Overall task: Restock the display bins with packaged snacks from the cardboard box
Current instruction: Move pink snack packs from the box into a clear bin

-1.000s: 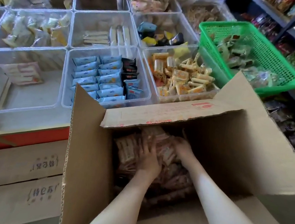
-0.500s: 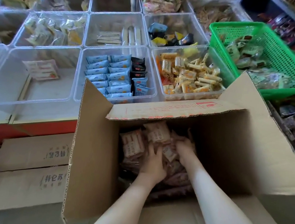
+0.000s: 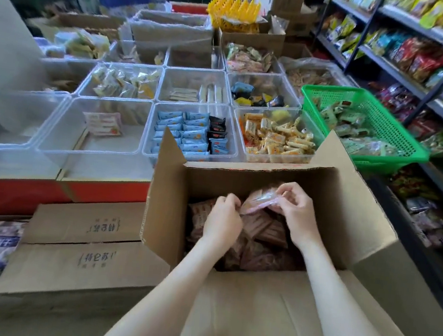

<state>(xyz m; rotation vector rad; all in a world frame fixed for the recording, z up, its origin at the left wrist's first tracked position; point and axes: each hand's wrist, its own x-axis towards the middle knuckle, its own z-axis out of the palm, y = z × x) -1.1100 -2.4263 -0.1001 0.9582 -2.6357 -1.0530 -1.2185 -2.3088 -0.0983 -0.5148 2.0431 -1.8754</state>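
A snack packet [image 3: 259, 199] was held just above the brown packets [image 3: 266, 229] filling the open cardboard box [image 3: 354, 212]. The left hand [image 3: 222, 219] pinched one end and the right hand [image 3: 297, 214] the other. Clear display bins [image 3: 111, 146] stood behind the box.

Centre front: cardboard box [image 3: 348, 217], flaps open, snack packs [image 3: 266, 229] inside. Above those: one pack [image 3: 259, 200], pinched betw. left hand [image 3: 222, 219] & right hand [image 3: 297, 214]. Just behind box: display bins [image 3: 105, 148] in rows. Right of bins, behind box's right flap: basket [image 3: 387, 124]. Far right: shelves [image 3: 442, 107]. Left of box: two closed cartons [image 3: 77, 262].
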